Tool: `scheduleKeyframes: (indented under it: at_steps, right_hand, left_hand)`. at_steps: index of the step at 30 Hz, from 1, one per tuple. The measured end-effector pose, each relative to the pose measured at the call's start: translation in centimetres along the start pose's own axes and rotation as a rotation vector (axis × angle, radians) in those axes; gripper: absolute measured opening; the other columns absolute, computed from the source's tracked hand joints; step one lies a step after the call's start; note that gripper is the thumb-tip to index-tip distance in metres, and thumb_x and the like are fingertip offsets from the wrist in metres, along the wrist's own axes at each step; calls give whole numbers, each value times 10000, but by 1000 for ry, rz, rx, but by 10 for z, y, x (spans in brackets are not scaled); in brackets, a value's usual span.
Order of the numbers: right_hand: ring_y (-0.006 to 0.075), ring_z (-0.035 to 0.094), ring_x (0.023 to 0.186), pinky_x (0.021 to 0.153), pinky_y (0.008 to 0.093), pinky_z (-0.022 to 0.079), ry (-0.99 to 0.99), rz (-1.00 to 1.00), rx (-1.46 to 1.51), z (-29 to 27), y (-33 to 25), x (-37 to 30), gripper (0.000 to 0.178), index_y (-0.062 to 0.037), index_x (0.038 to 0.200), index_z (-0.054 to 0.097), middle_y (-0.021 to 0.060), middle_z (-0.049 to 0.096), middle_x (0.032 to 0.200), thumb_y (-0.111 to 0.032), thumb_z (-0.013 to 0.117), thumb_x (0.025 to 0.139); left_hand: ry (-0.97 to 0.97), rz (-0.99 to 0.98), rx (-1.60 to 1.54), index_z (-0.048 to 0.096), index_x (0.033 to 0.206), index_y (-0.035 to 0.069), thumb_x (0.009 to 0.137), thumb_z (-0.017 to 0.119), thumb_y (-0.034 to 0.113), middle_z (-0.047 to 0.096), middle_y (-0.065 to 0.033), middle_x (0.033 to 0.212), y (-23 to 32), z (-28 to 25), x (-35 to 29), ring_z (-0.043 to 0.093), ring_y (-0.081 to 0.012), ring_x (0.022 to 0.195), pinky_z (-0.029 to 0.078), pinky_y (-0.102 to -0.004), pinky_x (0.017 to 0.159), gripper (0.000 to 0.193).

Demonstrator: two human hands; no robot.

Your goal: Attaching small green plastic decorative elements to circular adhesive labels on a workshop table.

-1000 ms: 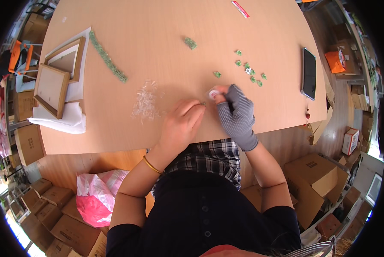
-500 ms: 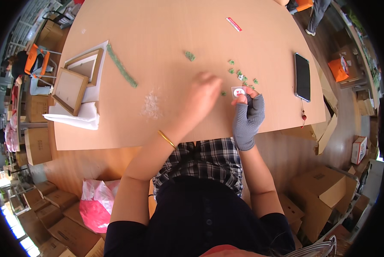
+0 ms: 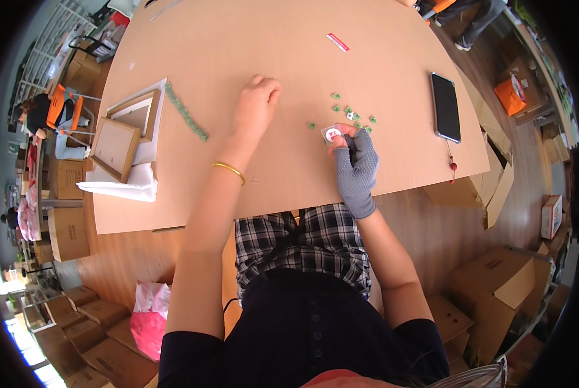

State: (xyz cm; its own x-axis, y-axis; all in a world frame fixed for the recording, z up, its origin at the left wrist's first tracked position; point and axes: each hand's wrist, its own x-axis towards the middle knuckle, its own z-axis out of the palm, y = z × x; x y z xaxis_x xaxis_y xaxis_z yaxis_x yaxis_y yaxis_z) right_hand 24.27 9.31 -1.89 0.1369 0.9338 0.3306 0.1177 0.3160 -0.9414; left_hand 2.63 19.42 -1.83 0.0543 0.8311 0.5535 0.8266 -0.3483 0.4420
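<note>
- The right hand [image 3: 355, 161], in a grey dotted glove with the fingertips bare, has its grip closed on a small round white-and-red piece [image 3: 332, 134], pinched between thumb and fingertips and held low against the bench [image 3: 289, 187].
- Just beyond that piece lies a scatter of small green bits [image 3: 353, 115], loose on the bench top, some nearly touching the gloved hand's fingertips.
- The left hand [image 3: 255, 107] is bare and stretched farther out over the bench, fingers curled down onto the surface; whether its grip has hold of anything cannot be told from this view. A gold bangle [image 3: 228, 171] sits on that forearm.
- Left of the left hand, a long green strand [image 3: 186, 112] lies slantwise on the bench, apart from the hand.
- Farther left, two wooden picture frames [image 3: 124, 132] rest on a folded white cloth [image 3: 131, 184] near the bench edge.
- To the right of the green bits, well apart, a dark phone [image 3: 446, 107] lies flat; a small red-and-white strip [image 3: 337, 42] lies at the far side.
- Cardboard boxes [image 3: 496, 284] stand on the floor around the bench, and a pink bag [image 3: 148, 323] lies at lower left.
</note>
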Motion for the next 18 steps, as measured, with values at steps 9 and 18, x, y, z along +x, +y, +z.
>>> scheduleKeyframes:
  at_steps: [9, 18]
  right_hand:
    - [88, 667, 721, 688, 259, 540, -112, 87, -23, -5, -5, -3, 156, 3, 1146, 671, 85, 734, 857, -57, 645, 1004]
    - [192, 708, 676, 661, 298, 555, -257, -22, -175, 1, -8, -2, 68, -24, 1031, 679, 129, 735, 839, -57, 694, 974]
  left_hand:
    - [-186, -383, -249, 710, 974, 65, 866, 807, 95, 661, -59, 764, 66, -34, -95, 658, -182, 680, 543, -295, 630, 148]
    - [-134, -174, -114, 711, 1012, 56, 862, 801, 108, 694, -94, 957, 75, -58, -118, 695, -266, 824, 576, -378, 693, 182]
